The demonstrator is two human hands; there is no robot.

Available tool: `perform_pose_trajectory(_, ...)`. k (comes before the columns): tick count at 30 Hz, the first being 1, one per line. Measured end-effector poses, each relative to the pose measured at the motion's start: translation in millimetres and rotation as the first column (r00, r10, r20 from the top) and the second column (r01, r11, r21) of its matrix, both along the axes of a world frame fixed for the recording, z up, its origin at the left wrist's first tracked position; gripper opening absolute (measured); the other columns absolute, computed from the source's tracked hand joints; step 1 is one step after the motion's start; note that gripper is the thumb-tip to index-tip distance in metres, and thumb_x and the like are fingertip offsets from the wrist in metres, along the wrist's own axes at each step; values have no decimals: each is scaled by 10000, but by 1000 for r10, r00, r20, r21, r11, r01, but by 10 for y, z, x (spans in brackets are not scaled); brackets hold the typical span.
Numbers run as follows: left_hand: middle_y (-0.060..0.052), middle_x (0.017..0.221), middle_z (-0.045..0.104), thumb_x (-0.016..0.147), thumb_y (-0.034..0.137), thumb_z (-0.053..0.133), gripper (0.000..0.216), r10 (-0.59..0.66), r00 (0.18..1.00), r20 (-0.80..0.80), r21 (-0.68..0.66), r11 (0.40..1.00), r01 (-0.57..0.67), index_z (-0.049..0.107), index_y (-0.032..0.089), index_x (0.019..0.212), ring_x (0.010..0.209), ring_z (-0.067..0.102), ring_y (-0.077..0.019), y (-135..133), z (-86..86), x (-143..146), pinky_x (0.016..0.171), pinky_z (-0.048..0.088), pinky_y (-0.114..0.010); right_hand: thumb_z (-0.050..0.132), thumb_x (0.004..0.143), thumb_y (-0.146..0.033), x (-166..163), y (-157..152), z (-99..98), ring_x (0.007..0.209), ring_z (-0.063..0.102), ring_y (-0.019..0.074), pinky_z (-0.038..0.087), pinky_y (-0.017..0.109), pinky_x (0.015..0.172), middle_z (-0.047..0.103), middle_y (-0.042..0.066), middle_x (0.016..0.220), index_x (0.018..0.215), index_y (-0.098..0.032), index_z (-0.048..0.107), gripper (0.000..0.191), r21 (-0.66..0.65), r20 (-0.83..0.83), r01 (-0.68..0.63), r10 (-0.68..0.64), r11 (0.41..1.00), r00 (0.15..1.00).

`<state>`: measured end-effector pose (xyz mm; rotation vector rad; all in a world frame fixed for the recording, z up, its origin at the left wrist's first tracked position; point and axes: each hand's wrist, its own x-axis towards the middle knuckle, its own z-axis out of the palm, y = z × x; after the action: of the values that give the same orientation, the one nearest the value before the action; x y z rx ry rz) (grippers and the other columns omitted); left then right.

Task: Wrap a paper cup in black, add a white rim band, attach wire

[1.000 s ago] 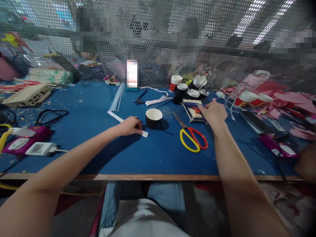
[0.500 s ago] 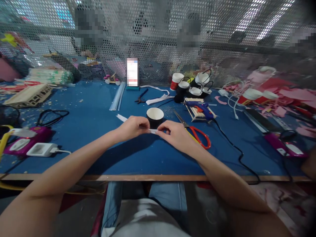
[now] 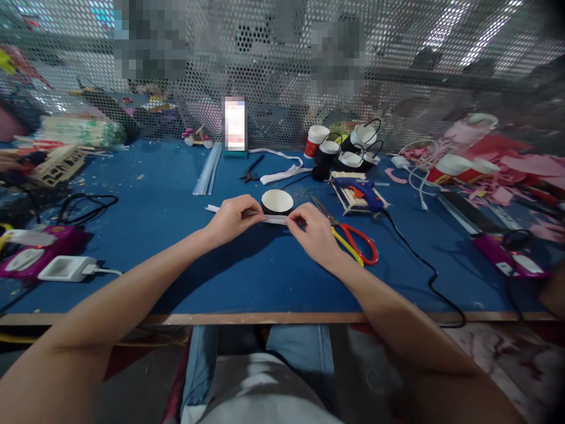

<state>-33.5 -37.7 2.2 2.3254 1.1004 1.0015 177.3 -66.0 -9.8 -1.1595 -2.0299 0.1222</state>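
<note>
Between my two hands a white strip (image 3: pixel 276 219) is stretched level, just in front of a black paper cup (image 3: pixel 277 202) with a white inside. My left hand (image 3: pixel 233 219) pinches the strip on one side, and its loose end sticks out beyond the fingers to the left. The other end is pinched by the thumb and fingers of my right hand (image 3: pixel 314 233). The strip covers the cup's lower part, and I cannot tell whether it touches the cup. Scissors (image 3: pixel 356 242) with red and yellow handles lie right beside my right hand.
A glue gun (image 3: pixel 362 193) rests on a stick rack at right, its black cord trailing to the table edge. Behind stand several cups (image 3: pixel 327 154) with wire handles. Pliers (image 3: pixel 252 169), a white ribbon (image 3: pixel 285 175) and a phone (image 3: pixel 235 125) lie ahead. Power strips (image 3: pixel 42 250) flank both sides.
Both hands have risen slightly away from me and moved a little apart, so more of the white strip shows between them. At far left, another person's hand has come into view.
</note>
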Motion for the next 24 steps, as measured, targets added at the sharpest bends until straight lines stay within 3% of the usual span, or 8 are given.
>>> perform_pose_trajectory(4,-15,705,597,764,312,620,177,15,1000,-14,26,1000,-15,600,139,734,632,524,-93,28,5,-5,590,389,-200,513,813,-193,0,30,12,859,514,202,439,357,763,531,74,850,722,-202,509,91,112,9,17,-18,994,1000)
perform_pose_trajectory(10,-16,704,591,776,323,603,189,-17,999,-34,33,999,18,595,138,739,625,523,-94,101,-17,-28,584,395,-204,518,808,-195,2,60,13,983,504,227,434,395,818,530,89,997,701,-209,515,108,142,21,2,-5,990,1000)
perform_pose_trajectory(19,-18,707,589,769,347,593,212,-37,999,-32,-17,999,37,569,140,731,633,523,-98,200,-36,-41,581,411,-201,519,807,-183,8,91,6,952,532,231,415,443,860,593,77,982,716,-217,515,97,149,23,-38,35,988,999)
perform_pose_trajectory(24,7,715,556,755,303,606,251,-43,999,-16,-13,999,43,553,151,948,652,517,-94,241,-26,-47,607,419,-195,518,810,-177,3,85,12,941,529,222,429,417,847,589,76,938,722,-217,510,97,149,39,-28,23,988,999)
